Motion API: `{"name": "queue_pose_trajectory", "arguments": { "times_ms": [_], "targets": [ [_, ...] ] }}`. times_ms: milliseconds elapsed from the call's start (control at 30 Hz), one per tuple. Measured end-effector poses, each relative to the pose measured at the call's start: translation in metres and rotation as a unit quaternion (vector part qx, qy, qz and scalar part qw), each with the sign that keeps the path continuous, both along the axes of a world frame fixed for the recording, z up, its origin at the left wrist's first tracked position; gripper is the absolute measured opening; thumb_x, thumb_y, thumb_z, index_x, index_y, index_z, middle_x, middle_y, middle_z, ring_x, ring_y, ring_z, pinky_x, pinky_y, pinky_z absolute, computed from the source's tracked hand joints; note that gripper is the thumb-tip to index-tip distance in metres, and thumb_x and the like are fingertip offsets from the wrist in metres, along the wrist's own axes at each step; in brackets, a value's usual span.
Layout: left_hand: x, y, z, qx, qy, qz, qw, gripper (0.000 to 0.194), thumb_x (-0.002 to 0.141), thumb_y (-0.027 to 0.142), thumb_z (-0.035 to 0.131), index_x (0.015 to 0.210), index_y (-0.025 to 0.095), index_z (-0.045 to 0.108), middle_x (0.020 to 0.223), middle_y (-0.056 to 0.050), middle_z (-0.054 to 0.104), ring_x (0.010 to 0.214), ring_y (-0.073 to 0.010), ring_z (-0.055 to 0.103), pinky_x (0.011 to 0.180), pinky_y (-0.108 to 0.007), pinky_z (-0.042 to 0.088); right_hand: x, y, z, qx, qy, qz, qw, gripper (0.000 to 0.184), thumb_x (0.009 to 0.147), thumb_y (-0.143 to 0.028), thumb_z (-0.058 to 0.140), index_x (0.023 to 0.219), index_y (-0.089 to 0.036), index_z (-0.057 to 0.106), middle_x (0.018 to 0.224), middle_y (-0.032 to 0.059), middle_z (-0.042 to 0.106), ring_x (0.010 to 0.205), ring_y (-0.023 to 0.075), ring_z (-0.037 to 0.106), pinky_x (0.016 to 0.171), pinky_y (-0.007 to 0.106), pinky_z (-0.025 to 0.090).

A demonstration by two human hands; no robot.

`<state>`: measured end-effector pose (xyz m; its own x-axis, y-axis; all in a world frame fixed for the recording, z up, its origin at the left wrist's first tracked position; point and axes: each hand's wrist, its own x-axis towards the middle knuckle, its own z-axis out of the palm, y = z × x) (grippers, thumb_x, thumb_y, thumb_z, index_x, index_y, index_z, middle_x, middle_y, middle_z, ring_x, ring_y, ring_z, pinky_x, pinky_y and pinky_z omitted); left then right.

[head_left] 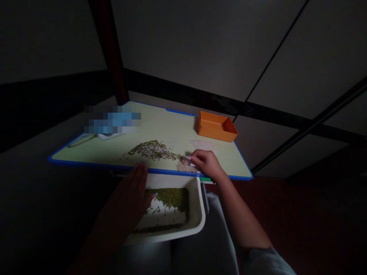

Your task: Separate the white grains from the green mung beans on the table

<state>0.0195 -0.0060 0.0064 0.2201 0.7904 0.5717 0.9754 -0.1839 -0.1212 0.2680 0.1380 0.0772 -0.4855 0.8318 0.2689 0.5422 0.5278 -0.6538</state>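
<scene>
Small green beans [151, 149] lie in a loose heap on the pale table [169, 126], mixed with some darker bits. At the right end of that heap is my right hand [207, 162], thumb and fingertips pinched together close to the tabletop; what they hold, if anything, is too small to make out. My left hand [134, 194] rests by the table's blue front edge with its fingers stretched out. Its thumb sticks out over a white bin [202, 217], which sits on my lap below the edge. More green beans [173, 196] cover the far part of the bin's floor.
An orange open box [218, 133] stands at the table's back right corner. Toward the back left, a blurred-out blue screen area [114, 121] sits on a white base. Printed patches [186, 165] mark the tabletop near my right hand. Pale panels [186, 49] rise behind the table.
</scene>
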Motion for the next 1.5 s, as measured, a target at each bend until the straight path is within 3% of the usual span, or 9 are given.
{"name": "queue_pose_trajectory", "arguments": {
  "times_ms": [100, 233, 467, 667, 1100, 1500],
  "targets": [
    [0.001, 0.0, -0.001, -0.004, -0.014, 0.01, 1.0, 0.077, 0.091, 0.052, 0.026, 0.149, 0.004, 0.01, 0.152, -0.024, 0.036, 0.141, -0.0327, 0.036, 0.107, -0.048, 0.039, 0.0, -0.002, 0.0, -0.01, 0.01, -0.001, 1.0, 0.031, 0.088, -0.045, 0.058, 0.073, -0.018, 0.064, 0.06, -0.0016, 0.061, 0.055, 0.0112, 0.052, 0.054, 0.02, 0.033],
    [0.0, 0.001, -0.004, -0.006, -0.002, 0.012, 1.0, 0.077, 0.091, 0.051, 0.026, 0.149, 0.003, 0.008, 0.151, -0.024, 0.037, 0.141, -0.0327, 0.036, 0.108, -0.047, 0.039, -0.003, -0.01, 0.0, 0.026, -0.005, -0.059, 0.998, 0.031, 0.09, -0.045, 0.055, 0.074, -0.019, 0.064, 0.062, -0.0007, 0.064, 0.056, 0.0121, 0.054, 0.054, 0.021, 0.031],
    [0.0, 0.0, -0.002, -0.001, 0.011, 0.011, 1.0, 0.078, 0.091, 0.052, 0.025, 0.149, 0.002, 0.01, 0.151, -0.025, 0.036, 0.14, -0.0339, 0.037, 0.106, -0.047, 0.041, -0.019, -0.036, 0.013, 0.103, -0.143, -0.133, 0.975, 0.03, 0.092, -0.043, 0.052, 0.079, -0.021, 0.068, 0.063, 0.0017, 0.067, 0.058, 0.0146, 0.057, 0.056, 0.024, 0.026],
    [0.0, 0.001, -0.001, 0.009, 0.019, 0.006, 1.0, 0.077, 0.091, 0.051, 0.025, 0.148, 0.001, 0.012, 0.151, -0.026, 0.037, 0.14, -0.0336, 0.038, 0.106, -0.047, 0.041, -0.015, -0.041, 0.013, 0.133, -0.207, -0.187, 0.951, 0.03, 0.094, -0.042, 0.049, 0.081, -0.022, 0.067, 0.066, 0.0038, 0.07, 0.06, 0.0171, 0.058, 0.058, 0.026, 0.024],
    [0.0, 0.001, 0.001, 0.012, 0.021, 0.008, 1.0, 0.078, 0.091, 0.052, 0.024, 0.148, 0.001, 0.012, 0.148, -0.026, 0.041, 0.138, -0.0339, 0.041, 0.103, -0.046, 0.043, 0.02, -0.029, 0.002, 0.072, -0.085, -0.248, 0.962, 0.035, 0.092, -0.047, 0.048, 0.074, -0.021, 0.062, 0.061, 0.0022, 0.065, 0.054, 0.0144, 0.055, 0.053, 0.023, 0.025],
    [0.001, 0.0, -0.001, -0.001, -0.003, 0.01, 1.0, 0.078, 0.091, 0.051, 0.027, 0.149, 0.002, 0.01, 0.149, -0.025, 0.04, 0.137, -0.0345, 0.042, 0.104, -0.047, 0.043, 0.027, -0.025, -0.001, 0.058, -0.085, -0.272, 0.957, 0.031, 0.09, -0.045, 0.05, 0.076, -0.021, 0.063, 0.059, 0.0007, 0.063, 0.051, 0.0134, 0.05, 0.052, 0.023, 0.025]
  ]
}}
